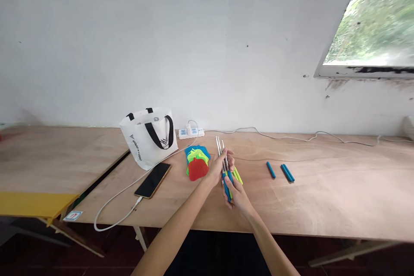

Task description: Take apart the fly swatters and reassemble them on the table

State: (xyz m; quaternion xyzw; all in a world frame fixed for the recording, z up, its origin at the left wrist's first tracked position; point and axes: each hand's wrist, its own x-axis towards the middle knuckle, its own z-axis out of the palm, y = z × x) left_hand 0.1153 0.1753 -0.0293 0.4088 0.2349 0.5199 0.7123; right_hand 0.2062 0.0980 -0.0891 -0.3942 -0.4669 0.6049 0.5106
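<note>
from here i see the left hand point(216, 170) clamped on metal rods point(218, 145) and the right hand point(238, 193) on their coloured handles point(227, 190), probably light, stiff, surest gripped there.

Left hand point(217, 168) partly hides the metal rods point(219, 144), right hand point(239, 192) the blue handles point(229, 195); the window point(370, 36) is cut off, foliage point(384, 13) blurred
</note>
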